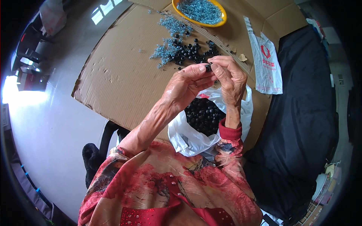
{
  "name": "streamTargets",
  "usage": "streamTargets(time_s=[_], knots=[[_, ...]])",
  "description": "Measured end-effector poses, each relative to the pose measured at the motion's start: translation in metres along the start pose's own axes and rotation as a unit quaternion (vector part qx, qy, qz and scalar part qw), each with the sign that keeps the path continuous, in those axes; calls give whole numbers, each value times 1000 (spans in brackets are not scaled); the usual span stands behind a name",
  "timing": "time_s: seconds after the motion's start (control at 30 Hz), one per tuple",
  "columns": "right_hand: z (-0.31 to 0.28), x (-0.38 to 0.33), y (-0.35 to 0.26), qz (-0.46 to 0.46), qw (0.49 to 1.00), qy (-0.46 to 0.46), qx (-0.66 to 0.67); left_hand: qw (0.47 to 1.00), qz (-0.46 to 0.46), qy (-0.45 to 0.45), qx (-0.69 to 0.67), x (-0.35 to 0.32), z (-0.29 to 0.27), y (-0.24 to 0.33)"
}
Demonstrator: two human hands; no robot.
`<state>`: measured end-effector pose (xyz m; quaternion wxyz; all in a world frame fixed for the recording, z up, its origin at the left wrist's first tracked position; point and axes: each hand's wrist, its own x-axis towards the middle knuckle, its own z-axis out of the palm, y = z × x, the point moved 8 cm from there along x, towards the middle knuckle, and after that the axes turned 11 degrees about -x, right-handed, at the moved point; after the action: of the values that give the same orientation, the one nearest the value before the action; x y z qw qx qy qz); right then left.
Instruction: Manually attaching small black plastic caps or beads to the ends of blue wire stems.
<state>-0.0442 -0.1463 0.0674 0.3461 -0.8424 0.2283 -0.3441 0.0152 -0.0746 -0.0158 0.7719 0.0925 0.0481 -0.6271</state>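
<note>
My left hand (186, 84) and my right hand (230, 77) meet above a flat sheet of cardboard (120, 75). Between their fingertips they pinch one small black bead (207, 68). Just beyond the hands lies a loose pile of black beads (192, 52) mixed with scattered pale blue beads (167, 47). Under my wrists, an open white plastic bag (188, 137) holds many more black beads (203, 115). Whether a thread runs through the held bead cannot be seen.
A yellow dish (222, 20) filled with blue beads sits at the cardboard's far edge. A flat white plastic bag with a red mark (267, 64) lies to the right. Dark cloth (301, 113) covers the right side; grey floor (49, 124) spreads left.
</note>
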Motion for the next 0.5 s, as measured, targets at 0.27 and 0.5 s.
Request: streamTargets(time_s=[0.27,0.5], knots=[[12,-4,21,86,980,-32,179,1000,6,-4,16,0,1,0],[14,-7,31,136,967,-34,213,1000,5,4,27,0,0,1]])
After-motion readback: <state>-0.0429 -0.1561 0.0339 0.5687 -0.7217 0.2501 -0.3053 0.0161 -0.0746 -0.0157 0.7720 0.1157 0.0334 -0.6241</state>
